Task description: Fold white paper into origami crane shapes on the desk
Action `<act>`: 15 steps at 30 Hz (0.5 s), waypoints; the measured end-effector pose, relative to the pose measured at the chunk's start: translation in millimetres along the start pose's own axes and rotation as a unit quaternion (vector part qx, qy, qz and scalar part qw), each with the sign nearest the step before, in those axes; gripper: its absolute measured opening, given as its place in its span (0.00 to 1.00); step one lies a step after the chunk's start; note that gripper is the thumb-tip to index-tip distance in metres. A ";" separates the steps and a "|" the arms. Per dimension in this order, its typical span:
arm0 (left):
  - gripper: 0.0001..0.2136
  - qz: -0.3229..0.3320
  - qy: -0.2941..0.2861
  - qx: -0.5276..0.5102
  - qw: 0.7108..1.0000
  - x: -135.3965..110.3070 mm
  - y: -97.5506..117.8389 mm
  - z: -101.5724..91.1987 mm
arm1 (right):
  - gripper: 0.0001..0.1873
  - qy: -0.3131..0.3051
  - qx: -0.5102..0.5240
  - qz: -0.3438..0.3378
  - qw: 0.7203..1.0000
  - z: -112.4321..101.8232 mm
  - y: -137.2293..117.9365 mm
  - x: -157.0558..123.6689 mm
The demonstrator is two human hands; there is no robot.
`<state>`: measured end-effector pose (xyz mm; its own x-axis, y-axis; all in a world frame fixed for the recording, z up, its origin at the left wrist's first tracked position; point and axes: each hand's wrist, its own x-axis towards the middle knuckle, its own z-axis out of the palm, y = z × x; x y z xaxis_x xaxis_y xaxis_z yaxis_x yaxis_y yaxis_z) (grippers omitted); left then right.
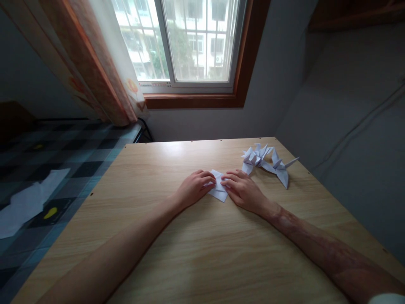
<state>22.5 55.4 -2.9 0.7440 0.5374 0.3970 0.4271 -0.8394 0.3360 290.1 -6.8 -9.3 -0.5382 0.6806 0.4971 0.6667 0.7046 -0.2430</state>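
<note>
A small folded sheet of white paper (219, 193) lies on the wooden table (190, 253), with crease lines across it. On its left side rests my left hand (196, 187), fingers curled and their tips pressing on the paper. From the other side my right hand (243, 190) bends its fingers onto the right part of the same sheet. Both hands hold it against the tabletop, and their fingers cover its side edges. Just beyond my right hand stand several white origami cranes (255, 156), bunched together with pointed wings.
Left of the table is a bed with a dark checked cover (79, 147), where loose white paper sheets (28, 202) lie. A window (199, 42) with an orange-patterned curtain (95, 63) is behind the table. A wall with a cable (357, 122) borders the right side.
</note>
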 end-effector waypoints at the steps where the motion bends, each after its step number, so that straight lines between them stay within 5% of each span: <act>1: 0.08 -0.007 0.004 0.009 1.000 -0.3 -1.9 -2.0 | 0.11 -0.002 0.001 -0.005 1.000 -0.7 -0.8 0.4; 8: 0.11 -0.067 0.032 0.063 0.995 -1.4 -10.1 -5.0 | 0.07 -0.042 0.006 -0.039 0.998 -9.4 -15.9 3.9; 15: 0.08 -0.050 0.020 -0.049 0.997 -1.1 -19.7 -13.0 | 0.09 -0.073 0.002 -0.067 0.995 -13.7 -20.1 3.5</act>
<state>6.6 72.4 1.2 0.6783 0.6229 0.3897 0.4444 -0.7701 0.4576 281.8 -21.4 8.7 -0.6920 0.6019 0.3986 0.5818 0.7918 -0.1857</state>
